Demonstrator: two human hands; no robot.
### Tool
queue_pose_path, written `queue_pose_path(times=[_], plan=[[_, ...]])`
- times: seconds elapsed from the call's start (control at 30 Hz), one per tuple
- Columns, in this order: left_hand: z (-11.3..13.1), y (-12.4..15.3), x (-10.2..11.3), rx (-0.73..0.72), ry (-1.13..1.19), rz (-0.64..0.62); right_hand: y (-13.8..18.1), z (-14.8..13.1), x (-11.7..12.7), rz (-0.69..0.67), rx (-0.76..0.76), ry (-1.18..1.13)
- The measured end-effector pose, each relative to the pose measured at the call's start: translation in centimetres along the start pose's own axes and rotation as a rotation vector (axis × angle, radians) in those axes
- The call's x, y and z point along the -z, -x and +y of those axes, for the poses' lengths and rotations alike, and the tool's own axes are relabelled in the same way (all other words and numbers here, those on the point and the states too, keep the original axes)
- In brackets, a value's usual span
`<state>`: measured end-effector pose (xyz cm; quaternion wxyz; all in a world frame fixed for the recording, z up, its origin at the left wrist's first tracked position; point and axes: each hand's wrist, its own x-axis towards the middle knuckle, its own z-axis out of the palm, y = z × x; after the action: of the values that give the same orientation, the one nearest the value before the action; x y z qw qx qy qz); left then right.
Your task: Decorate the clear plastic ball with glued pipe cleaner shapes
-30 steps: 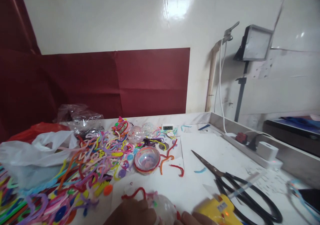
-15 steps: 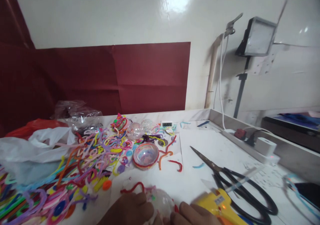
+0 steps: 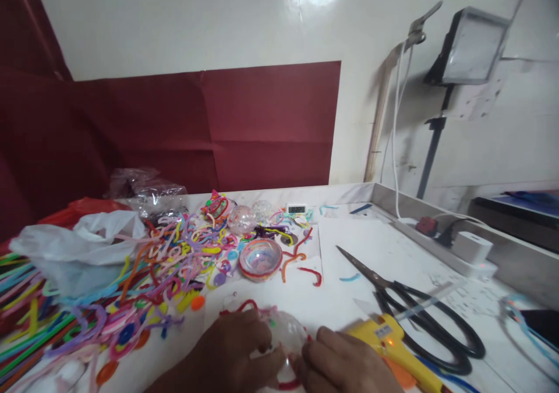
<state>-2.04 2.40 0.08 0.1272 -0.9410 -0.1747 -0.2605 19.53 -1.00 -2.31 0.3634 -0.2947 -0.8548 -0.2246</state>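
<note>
At the bottom edge of the view both my hands close round a clear plastic ball point(image 3: 289, 336) with red and pink pipe-cleaner pieces stuck on it. My left hand point(image 3: 227, 358) wraps the ball's left side, fingers curled. From the right, my right hand point(image 3: 345, 364) presses on it with bent fingers. A yellow glue gun point(image 3: 393, 349) lies just right of my right hand. Black scissors point(image 3: 410, 308) lie open beyond the gun.
A heap of coloured pipe cleaners point(image 3: 131, 282) covers the left of the white table point(image 3: 345, 247), with a white plastic bag point(image 3: 78, 247) and a red bag behind. A swirled half-ball bowl point(image 3: 261, 259), two clear balls point(image 3: 241, 219), a small digital clock point(image 3: 296, 209) and a power strip point(image 3: 463, 253) stand farther back.
The view has tipped down a little, so more of both hands and the ball shows. The hands have stayed closed on the ball; the other items have not moved.
</note>
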Motion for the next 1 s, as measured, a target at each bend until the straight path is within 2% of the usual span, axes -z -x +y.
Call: queue_pose_path(times=[0.07,0.13,0.33,0.43,0.6,0.87,1.0], plan=[[0.2,0.1,0.3,0.026,0.023,-0.017,0.0,-0.2,-0.2,0.106,-0.039,-0.033],[0.3,0.1,0.8,0.058,0.061,-0.041,-0.2,-0.3,-0.1,0.156,-0.061,-0.066],[0.1,-0.5,1.6,0.048,0.22,-0.055,-1.1,0.0,1.8,0.005,-0.001,-0.154],[-0.3,-0.9,1.6,0.037,0.262,-0.07,-1.2,0.1,2.5,-0.063,-0.018,-0.193],[-0.5,-1.4,1.8,0.049,0.275,-0.153,-0.8,0.1,2.5,-0.082,-0.043,-0.208],[-0.4,-1.9,2.3,0.013,0.101,-0.336,-0.7,0.1,2.4,-0.064,-0.095,-0.198],[-0.4,-1.9,2.4,0.003,0.057,-0.375,-0.5,0.2,2.3,-0.06,-0.118,-0.2]])
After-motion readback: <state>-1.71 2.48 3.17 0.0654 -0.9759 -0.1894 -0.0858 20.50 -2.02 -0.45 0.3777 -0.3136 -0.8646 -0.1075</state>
